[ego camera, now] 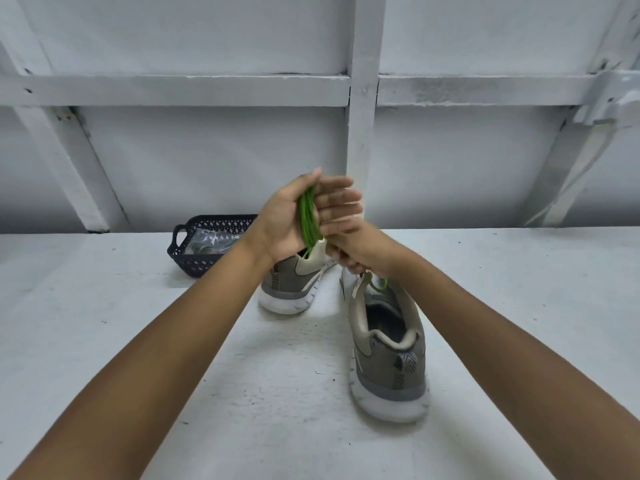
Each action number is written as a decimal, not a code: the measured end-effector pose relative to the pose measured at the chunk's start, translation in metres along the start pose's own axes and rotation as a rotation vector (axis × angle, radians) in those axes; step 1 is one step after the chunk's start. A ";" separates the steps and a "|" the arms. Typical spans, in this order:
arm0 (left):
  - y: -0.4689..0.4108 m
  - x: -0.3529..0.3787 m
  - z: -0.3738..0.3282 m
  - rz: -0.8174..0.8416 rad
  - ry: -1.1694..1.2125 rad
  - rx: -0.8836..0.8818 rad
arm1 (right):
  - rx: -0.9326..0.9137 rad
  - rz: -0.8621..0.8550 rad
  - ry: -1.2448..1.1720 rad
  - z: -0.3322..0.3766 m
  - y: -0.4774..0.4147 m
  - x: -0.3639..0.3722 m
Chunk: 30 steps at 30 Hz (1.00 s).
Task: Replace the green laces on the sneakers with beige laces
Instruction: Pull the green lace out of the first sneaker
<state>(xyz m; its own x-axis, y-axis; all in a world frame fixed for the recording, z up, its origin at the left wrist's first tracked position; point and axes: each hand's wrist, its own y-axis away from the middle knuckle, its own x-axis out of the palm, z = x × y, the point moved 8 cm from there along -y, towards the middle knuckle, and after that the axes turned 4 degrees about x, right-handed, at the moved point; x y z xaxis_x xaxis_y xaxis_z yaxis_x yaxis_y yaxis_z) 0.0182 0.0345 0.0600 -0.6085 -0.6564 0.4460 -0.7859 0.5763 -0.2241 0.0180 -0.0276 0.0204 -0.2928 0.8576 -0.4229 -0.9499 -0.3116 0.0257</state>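
White table (104, 323): basket (188, 259) near back edge; left hand (282, 223) grips green lace (308, 218).

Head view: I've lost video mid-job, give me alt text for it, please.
The left hand holds a bunch of green lace loops raised above two grey-beige sneakers on a white table. The right hand, fingers curled, sits just below it over the near sneaker, where some green shows; what it grips is unclear. A dark basket stands behind at left.
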 end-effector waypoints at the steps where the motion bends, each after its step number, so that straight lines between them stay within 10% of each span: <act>1: -0.002 -0.006 -0.005 -0.039 0.023 0.025 | -0.012 0.034 0.114 0.000 0.005 0.007; 10: -0.004 -0.036 -0.004 -0.207 -0.119 0.000 | -0.204 0.223 0.328 0.060 0.052 0.022; 24: 0.016 0.014 0.024 0.272 0.000 -0.163 | -0.094 -0.122 -0.105 0.020 -0.017 -0.030; 30: 0.002 -0.012 -0.005 -0.003 0.043 0.009 | -0.076 0.010 0.336 0.005 0.005 0.022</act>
<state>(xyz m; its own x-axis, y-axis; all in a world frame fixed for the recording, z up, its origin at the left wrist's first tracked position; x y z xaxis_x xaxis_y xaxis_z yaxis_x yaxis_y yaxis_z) 0.0248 0.0457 0.0589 -0.6012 -0.6365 0.4832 -0.7887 0.5700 -0.2304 0.0065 -0.0084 0.0163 -0.2371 0.6757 -0.6980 -0.9327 -0.3593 -0.0310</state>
